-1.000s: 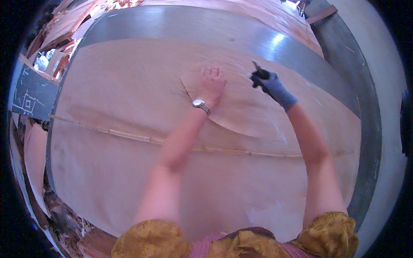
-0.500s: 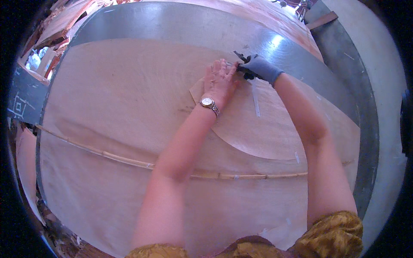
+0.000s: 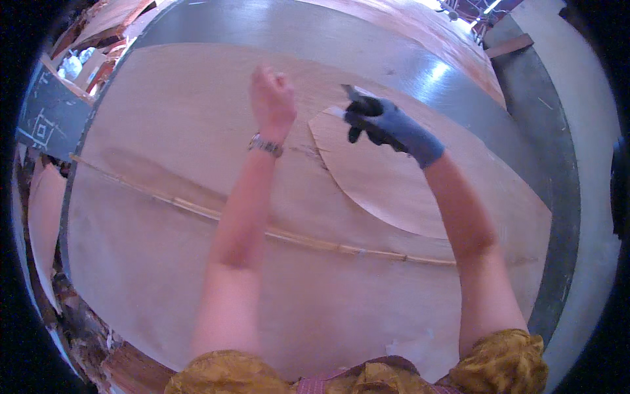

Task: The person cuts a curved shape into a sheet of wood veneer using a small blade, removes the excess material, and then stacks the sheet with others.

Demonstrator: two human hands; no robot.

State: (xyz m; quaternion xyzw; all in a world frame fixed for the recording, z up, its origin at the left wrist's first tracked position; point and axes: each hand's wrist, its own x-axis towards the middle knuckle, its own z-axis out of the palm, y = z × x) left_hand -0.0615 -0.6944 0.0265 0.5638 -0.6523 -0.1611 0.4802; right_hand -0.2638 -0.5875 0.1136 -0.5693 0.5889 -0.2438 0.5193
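My left hand [image 3: 271, 98] is bare, with a metal-banded watch [image 3: 265, 144] on its wrist. Its fingers are curled closed above the large thin wood sheet [image 3: 164, 118], and what they hold, if anything, cannot be made out. A grey-blue glove with dark fingers covers my right hand [image 3: 392, 125]. It grips a dark hand tool [image 3: 354, 96], blurred and partly hidden by the fingers. Under it lies a curved-edged piece of thin wood [image 3: 380, 180] on the larger sheet. A small whitish strip [image 3: 336, 111] shows beside the gloved fingers.
A long thin cane [image 3: 315, 242] crosses the sheet in front of me. Grey metal surface [image 3: 216, 25] borders the sheet at the far side. Broken wood pieces [image 3: 108, 23] and a small box [image 3: 88, 71] with whitish crumpled material sit at the far left.
My left hand has lifted off the sheet, moved left and curled closed. My right hand has drawn slightly nearer and left with the dark tool. The view has shifted a little.
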